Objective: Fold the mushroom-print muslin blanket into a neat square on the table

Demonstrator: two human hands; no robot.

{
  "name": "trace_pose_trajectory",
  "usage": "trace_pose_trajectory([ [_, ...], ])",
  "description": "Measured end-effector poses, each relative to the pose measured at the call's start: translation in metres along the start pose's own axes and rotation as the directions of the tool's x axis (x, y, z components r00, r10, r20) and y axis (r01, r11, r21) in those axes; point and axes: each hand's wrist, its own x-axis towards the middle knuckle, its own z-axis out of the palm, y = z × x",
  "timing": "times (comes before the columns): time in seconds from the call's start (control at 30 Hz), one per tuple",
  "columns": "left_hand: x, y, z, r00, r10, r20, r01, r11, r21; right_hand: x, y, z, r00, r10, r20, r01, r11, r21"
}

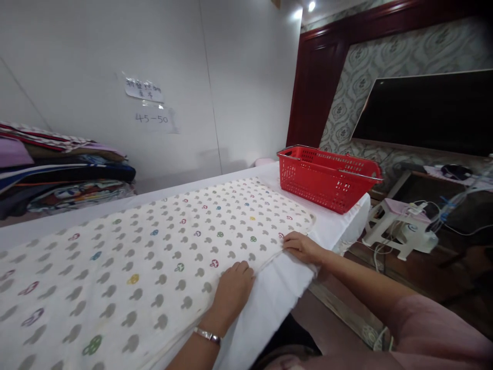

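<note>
A cream cloth (165,246) printed with grey and coloured mushrooms lies spread flat along the white-covered table (265,298). Its near edge runs beneath both of my hands. My left hand (234,288), with a silver bracelet on the wrist, has its fingers bent together over that edge, the thumb hidden. Farther right, close to the cloth's rounded corner, my right hand (302,247) pinches the edge between fingers and thumb.
A red plastic basket (316,177) with metal handles stands at the table's far right end. Folded fabrics (57,169) are stacked at the left by the white wall. Right of the table, a small stool (404,216) holds cables and a power strip.
</note>
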Motion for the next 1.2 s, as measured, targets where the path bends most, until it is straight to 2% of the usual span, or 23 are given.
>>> trace_pose_trajectory([
  [0.1,0.0,-0.001,-0.001,1.0,-0.028,-0.013,0.027,0.998,-0.062,-0.005,0.012,-0.011,0.989,0.108,-0.097,-0.105,0.994,0.03],
  [0.17,0.0,-0.001,-0.002,0.999,-0.037,-0.015,0.035,0.995,-0.091,-0.011,0.025,-0.023,0.963,0.21,-0.169,-0.215,0.976,-0.013],
  [0.23,0.0,-0.001,-0.003,0.999,-0.037,-0.007,0.036,0.993,-0.11,-0.017,0.04,-0.036,0.953,0.251,-0.169,-0.27,0.958,-0.099],
  [0.33,0.001,0.0,-0.004,0.999,-0.033,0.004,0.033,0.992,-0.124,-0.026,0.056,-0.047,0.972,0.223,-0.072,-0.233,0.948,-0.215],
  [0.43,0.001,0.0,-0.005,0.999,-0.037,0.008,0.037,0.993,-0.111,-0.028,0.063,-0.049,0.981,0.194,0.019,-0.183,0.952,-0.245],
  [0.6,0.001,0.001,-0.007,1.0,-0.021,0.014,0.022,0.994,-0.107,-0.026,0.066,-0.046,0.981,0.179,0.08,-0.151,0.951,-0.27],
  [0.9,0.002,-0.001,-0.004,1.0,-0.017,0.016,0.019,0.992,-0.123,-0.026,0.064,-0.053,0.965,0.16,0.207,-0.085,0.94,-0.331],
  [1.03,0.002,0.0,-0.006,1.0,-0.017,0.019,0.02,0.992,-0.123,-0.026,0.066,-0.051,0.959,0.189,0.211,-0.097,0.918,-0.385],
  [1.2,0.0,0.002,-0.007,0.999,0.025,0.029,-0.022,0.997,-0.075,-0.037,0.072,-0.048,0.969,0.22,0.116,-0.143,0.875,-0.463],
])
